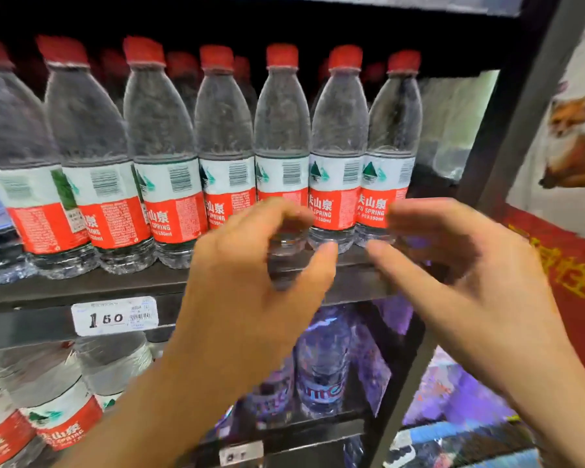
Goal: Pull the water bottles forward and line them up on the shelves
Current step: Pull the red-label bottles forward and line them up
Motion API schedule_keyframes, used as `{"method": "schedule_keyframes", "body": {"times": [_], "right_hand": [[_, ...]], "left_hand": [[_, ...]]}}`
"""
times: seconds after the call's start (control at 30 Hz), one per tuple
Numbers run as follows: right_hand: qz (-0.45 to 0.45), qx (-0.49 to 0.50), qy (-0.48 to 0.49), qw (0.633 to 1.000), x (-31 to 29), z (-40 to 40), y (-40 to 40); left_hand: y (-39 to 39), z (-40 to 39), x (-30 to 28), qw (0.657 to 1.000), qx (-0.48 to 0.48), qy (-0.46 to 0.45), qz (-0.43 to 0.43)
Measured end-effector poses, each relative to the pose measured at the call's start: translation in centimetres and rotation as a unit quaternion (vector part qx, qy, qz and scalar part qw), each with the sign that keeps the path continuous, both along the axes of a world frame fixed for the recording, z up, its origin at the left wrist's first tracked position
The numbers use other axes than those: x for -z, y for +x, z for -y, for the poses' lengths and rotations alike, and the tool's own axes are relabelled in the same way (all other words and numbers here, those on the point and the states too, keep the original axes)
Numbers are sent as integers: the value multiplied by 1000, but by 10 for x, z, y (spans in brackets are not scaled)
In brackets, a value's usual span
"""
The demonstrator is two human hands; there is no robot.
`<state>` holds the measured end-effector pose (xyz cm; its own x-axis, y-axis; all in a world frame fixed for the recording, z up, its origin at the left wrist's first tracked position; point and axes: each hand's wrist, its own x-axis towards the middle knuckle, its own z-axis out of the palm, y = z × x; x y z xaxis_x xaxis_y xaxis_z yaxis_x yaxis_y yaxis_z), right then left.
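on upper shelf, row of red-capped water bottles stands upright along front edge, red-and-white labels facing out — more caps visible behind. left hand and right hand raised in front of row, both blurred, fingers loosely curved, holding nothing (no contact with bottles visible). price tag reading 1.50 on shelf edge. below — larger red-label bottles at left, purple-tinted bottles at right.
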<state>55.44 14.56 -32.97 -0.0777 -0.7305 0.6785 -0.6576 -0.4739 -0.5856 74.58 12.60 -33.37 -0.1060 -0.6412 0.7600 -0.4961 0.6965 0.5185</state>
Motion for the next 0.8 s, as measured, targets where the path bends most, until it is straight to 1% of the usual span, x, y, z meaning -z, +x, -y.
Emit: {"method": "schedule_keyframes", "body": {"times": [0.1,0.17,0.2,0.27,0.3,0.37,0.43,0.5,0.57,0.8], "right_hand": [[-9,47,-75,996,-45,25,1],[-61,115,-123,984,-67,41,1],[-82,144,-127,978,-76,49,1],[-90,167,-96,977,-85,65,1],[-73,167,-78,980,-87,73,2],[-9,158,-44,986,-86,85,3],[34,161,-35,986,-86,93,4],[40,183,-41,981,-91,98,6],[49,197,-40,978,-99,103,8],[46,204,38,977,-124,118,8]], "left_hand": [[-14,27,-52,999,-6,-36,-7],[-23,47,-78,997,-35,-67,27],[-27,56,-88,995,-54,-75,47],[-35,70,-105,991,-87,-67,72],[-38,76,-111,991,-91,-56,76],[-44,85,-120,993,-79,-33,76],[-51,92,-123,996,-61,-12,65],[-57,95,-125,997,-53,14,62],[-64,99,-127,994,-57,33,84],[-76,101,-146,974,-80,109,185]]}}
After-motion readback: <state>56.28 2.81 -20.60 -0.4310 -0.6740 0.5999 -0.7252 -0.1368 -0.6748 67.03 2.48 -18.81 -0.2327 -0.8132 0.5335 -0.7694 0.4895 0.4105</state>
